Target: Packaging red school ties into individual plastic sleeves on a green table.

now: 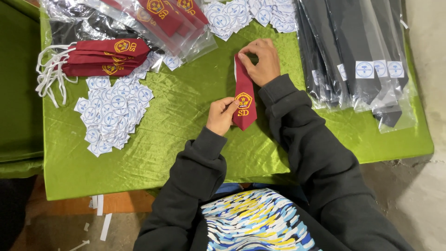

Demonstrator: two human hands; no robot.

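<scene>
Between both hands [222,115] [262,61] lies maroon tie [245,95].

Even, soft overhead light; bright scene. Green cloth [186,107] shows mild sheen along its creases. Glare streaks on plastic sleeves [186,32] above the cloth. Shadows faint. Focus sharp throughout; slight edge distortion.

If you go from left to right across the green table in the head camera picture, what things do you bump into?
White elastic loops → stack of maroon ties → pile of round white stickers → left hand → maroon tie being held → right hand → black ties in clear sleeves.
</scene>
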